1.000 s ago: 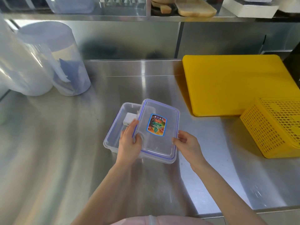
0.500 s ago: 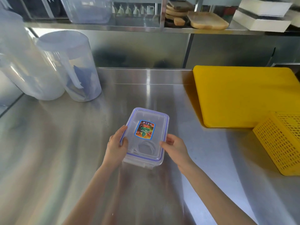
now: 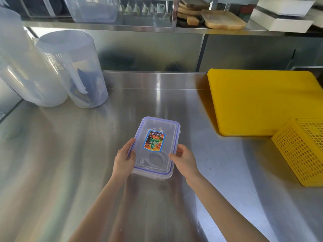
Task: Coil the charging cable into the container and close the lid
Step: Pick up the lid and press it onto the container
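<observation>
Both hands gripped a clear plastic container (image 3: 153,173) on a stainless-steel worktop (image 3: 70,163), the left hand (image 3: 124,158) clasping its left long side with the thumb laid over the lid's edge, the right hand (image 3: 184,158) clasping the opposite side, thumb likewise on top. A clear lid (image 3: 155,145) with a blue seal line sat across the container's top, a colourful label (image 3: 154,141) at its centre. Through the lid a white charging cable (image 3: 155,160) lay looped inside, in the half nearer the person. Whether the lid's side clips were snapped down could not be told.

Well to the right lay a yellow cutting board (image 3: 262,102), flat on the worktop, with a yellow perforated basket (image 3: 300,151) overlapping its near right corner. At the far left stood two tall translucent canisters (image 3: 73,70), touching each other. On a shelf (image 3: 157,27) above the worktop's back wall sat wooden boards (image 3: 222,19) and a clear tub (image 3: 94,9).
</observation>
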